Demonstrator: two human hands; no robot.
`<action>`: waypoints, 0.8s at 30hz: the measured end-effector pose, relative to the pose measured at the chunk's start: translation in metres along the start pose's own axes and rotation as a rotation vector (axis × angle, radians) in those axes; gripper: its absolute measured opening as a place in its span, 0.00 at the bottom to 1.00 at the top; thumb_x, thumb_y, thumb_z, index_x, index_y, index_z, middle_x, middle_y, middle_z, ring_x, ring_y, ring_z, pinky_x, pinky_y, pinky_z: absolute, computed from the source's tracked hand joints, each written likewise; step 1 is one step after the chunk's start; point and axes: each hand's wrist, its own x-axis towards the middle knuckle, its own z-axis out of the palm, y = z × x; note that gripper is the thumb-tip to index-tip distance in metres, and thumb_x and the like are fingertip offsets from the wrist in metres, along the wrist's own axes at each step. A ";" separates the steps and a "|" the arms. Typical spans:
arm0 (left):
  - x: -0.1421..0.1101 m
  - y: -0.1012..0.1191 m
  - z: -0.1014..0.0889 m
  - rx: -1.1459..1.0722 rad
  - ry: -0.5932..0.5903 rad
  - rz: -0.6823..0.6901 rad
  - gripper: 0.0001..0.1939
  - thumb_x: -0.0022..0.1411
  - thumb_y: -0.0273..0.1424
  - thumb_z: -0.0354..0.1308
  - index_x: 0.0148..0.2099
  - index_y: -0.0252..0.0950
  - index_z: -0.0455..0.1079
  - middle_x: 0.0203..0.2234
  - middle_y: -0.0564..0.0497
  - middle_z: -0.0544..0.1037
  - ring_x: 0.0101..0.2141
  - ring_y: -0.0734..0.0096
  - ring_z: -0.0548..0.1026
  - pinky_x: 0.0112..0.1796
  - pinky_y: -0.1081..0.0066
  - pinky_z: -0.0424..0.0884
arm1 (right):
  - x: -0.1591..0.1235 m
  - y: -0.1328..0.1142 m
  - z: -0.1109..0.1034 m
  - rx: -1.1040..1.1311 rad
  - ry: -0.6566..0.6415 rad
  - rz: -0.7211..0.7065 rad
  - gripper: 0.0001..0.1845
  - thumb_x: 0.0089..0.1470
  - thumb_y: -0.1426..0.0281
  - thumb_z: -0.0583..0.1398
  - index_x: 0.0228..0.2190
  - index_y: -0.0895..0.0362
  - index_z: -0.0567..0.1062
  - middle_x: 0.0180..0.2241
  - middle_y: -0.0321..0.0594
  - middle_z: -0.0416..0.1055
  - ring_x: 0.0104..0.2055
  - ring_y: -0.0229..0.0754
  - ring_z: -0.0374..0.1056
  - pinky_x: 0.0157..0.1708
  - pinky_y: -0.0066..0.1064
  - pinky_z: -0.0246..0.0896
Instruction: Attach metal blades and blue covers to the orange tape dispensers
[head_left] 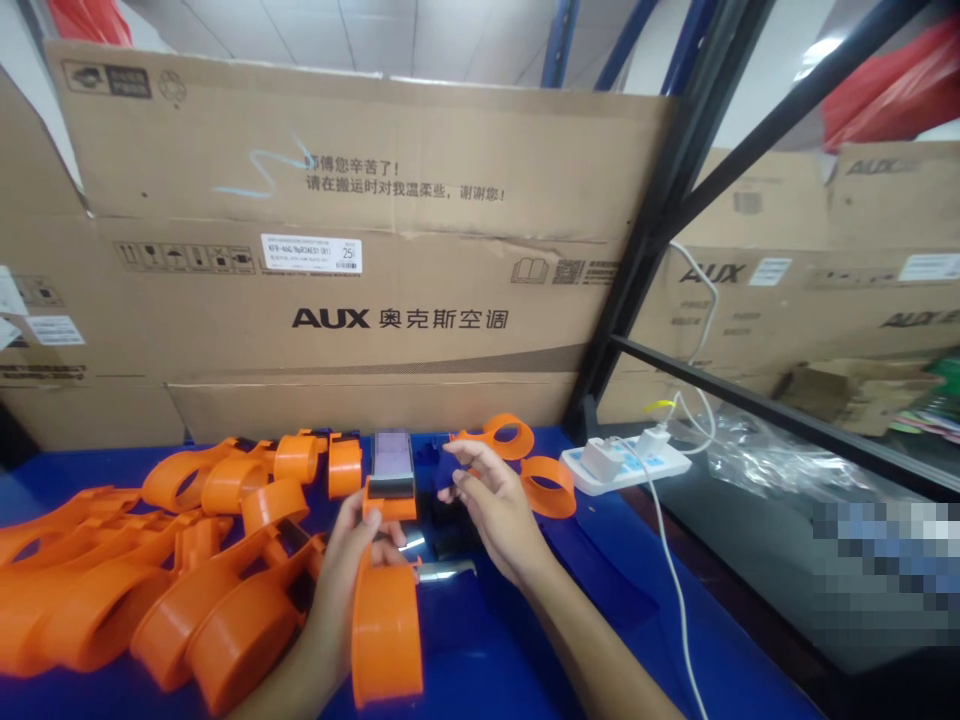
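My left hand point(360, 548) is closed around an orange plastic part with a wide ring point(387, 635) at its near end. The far end of that part carries a black strip point(391, 488) and stands beyond my fingers. To the right, my right hand point(491, 505) is raised over the table, fingers curved and apart, with nothing plainly visible between them. Dark blue and black small pieces point(431, 455) lie behind its fingertips, too dim to name. Shiny metal strips point(446, 571) lie between the two hands. A phone-like device with a lit screen point(393, 455) stands beyond the left hand.
Many similar orange ring parts point(105, 610) are piled at the left on the blue table point(495, 665). Two orange rings point(549, 487) lie right of my right hand. A white power strip point(626, 462) with cables sits by the black rack post point(637, 260). Cardboard point(360, 350) walls the back.
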 end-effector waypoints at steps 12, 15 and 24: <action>-0.003 -0.009 0.003 0.012 0.019 -0.071 0.24 0.54 0.35 0.71 0.50 0.38 0.67 0.24 0.55 0.78 0.20 0.72 0.76 0.27 0.71 0.74 | -0.010 -0.008 0.013 -0.125 -0.280 -0.051 0.13 0.59 0.68 0.65 0.47 0.51 0.81 0.45 0.42 0.73 0.47 0.45 0.71 0.47 0.37 0.67; -0.001 -0.010 0.002 0.012 0.024 -0.070 0.24 0.55 0.36 0.71 0.50 0.39 0.66 0.23 0.56 0.78 0.19 0.73 0.76 0.26 0.72 0.74 | -0.010 -0.008 0.013 -0.213 -0.238 -0.070 0.11 0.63 0.66 0.63 0.45 0.52 0.81 0.42 0.41 0.72 0.45 0.44 0.71 0.48 0.36 0.66; -0.003 -0.003 0.008 0.028 0.057 -0.046 0.26 0.51 0.37 0.73 0.49 0.39 0.67 0.23 0.55 0.79 0.19 0.70 0.77 0.26 0.71 0.75 | -0.012 -0.006 0.009 -0.278 -0.275 0.047 0.15 0.68 0.61 0.55 0.50 0.52 0.75 0.43 0.40 0.74 0.46 0.46 0.71 0.49 0.39 0.63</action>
